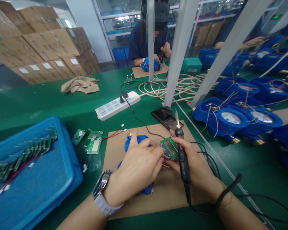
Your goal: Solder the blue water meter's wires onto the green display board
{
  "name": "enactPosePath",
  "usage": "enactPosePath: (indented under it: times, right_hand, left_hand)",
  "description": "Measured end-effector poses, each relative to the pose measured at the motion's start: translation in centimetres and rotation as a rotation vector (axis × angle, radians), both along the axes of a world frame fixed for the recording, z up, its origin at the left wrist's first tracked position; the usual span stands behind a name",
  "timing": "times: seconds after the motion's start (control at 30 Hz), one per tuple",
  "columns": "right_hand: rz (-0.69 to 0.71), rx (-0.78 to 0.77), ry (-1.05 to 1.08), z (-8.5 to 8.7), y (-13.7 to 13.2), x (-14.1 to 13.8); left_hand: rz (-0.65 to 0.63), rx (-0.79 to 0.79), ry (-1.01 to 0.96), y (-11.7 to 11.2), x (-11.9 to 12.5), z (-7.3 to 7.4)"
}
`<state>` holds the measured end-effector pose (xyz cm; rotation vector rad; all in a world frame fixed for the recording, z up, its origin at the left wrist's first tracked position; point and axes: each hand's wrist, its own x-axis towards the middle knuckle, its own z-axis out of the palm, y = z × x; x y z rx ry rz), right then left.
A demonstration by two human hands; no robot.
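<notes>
My left hand (136, 166) rests over a blue meter housing (134, 143) on a brown cardboard mat (163, 191), its fingers pinched on the left edge of a small green circuit board with a display (170, 148). My right hand (194, 166) is closed round a black and red soldering iron (181, 150) whose tip points up and away, and its fingers also touch the board from below. A watch (102, 188) sits on my left wrist.
A blue tray (38, 185) with several green boards is at the left. Loose boards (92, 142), a white power strip (117, 105), a solder stand (164, 116) and coiled cable (182, 86) lie ahead. Blue meters (230, 118) line the right. Another person (151, 41) works opposite.
</notes>
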<state>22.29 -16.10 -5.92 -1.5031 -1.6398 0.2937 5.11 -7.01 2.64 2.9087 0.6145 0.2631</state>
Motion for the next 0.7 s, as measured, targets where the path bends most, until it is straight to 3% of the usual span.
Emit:
enactPosePath:
  times: [0.43, 0.7]
  right_hand:
    - [0.197, -0.093, -0.034, 0.8, -0.4, 2.2]
    - [0.165, -0.045, -0.033, 0.5, -0.2, 1.4]
  left_hand:
    - [0.115, 0.057, -0.019, -1.4, 0.6, -0.8]
    - [0.135, 0.077, -0.068, -1.8, 0.7, -1.7]
